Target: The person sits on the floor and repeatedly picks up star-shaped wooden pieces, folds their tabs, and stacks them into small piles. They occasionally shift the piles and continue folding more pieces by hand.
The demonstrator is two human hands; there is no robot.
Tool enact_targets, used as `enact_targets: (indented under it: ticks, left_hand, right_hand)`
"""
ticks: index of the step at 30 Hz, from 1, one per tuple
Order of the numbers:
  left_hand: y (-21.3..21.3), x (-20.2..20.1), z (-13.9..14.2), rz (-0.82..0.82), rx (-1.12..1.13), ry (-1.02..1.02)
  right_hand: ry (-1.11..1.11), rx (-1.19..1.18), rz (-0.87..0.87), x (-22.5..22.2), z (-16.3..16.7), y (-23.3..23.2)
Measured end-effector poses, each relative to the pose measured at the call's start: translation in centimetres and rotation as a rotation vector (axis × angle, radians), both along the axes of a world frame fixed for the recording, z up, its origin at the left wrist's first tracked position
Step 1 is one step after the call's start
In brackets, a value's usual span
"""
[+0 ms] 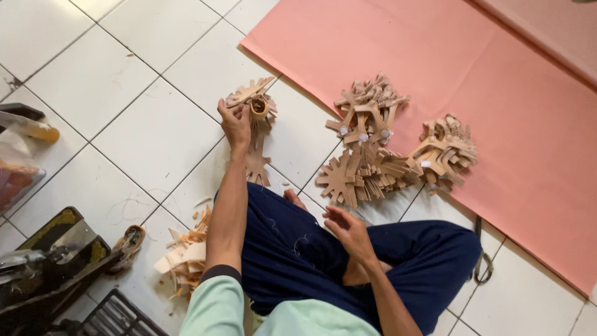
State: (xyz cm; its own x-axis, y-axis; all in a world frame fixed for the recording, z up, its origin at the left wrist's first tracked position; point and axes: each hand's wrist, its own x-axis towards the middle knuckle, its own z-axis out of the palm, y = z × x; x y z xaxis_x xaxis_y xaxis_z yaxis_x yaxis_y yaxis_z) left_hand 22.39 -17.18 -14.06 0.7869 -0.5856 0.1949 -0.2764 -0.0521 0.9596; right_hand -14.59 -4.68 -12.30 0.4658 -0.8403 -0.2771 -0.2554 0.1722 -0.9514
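I sit cross-legged on a white tiled floor (124,112) in dark blue trousers. My left hand (235,123) reaches forward and grips a flat wooden cut-out piece (250,92) with branching arms, lifted over a small stack of similar pieces (257,158). A small tan ring-shaped part (259,107) sits right beside that hand. My right hand (348,229) hovers above my knee with fingers loosely apart, holding nothing. Three heaps of the same wooden cut-outs lie ahead: one at the centre (359,174), one behind it (370,106), one to the right (444,152).
A large pink sheet (497,74) covers the floor at upper right, under part of the heaps. Wood offcuts (185,252) are piled by my left side. A dark tool with a worn handle (68,261) and a black grate (115,317) lie at lower left. Plastic bags (18,162) rest at the left edge.
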Motion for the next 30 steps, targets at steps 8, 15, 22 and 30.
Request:
enact_targets:
  ticks: [8,15,22,30]
  left_hand:
    - [1.1,-0.7,-0.2,0.200,-0.077,-0.147]
    - [1.4,-0.5,-1.4,0.233,-0.032,-0.085]
    - [1.8,-2.7,-1.3,0.074,-0.026,-0.302]
    - [3.5,-8.4,-1.0,-0.251,0.061,-0.588]
  right_hand:
    - [-0.754,-1.022,-0.118,-0.5,20.4,2.5]
    - [-0.921,-1.192,-0.129,2.8,27.0,2.5]
    - [-0.882,-1.172,-0.174,0.7,25.2,4.5]
    - [-0.133,-0.288,-0.072,1.6,6.7,-2.5]
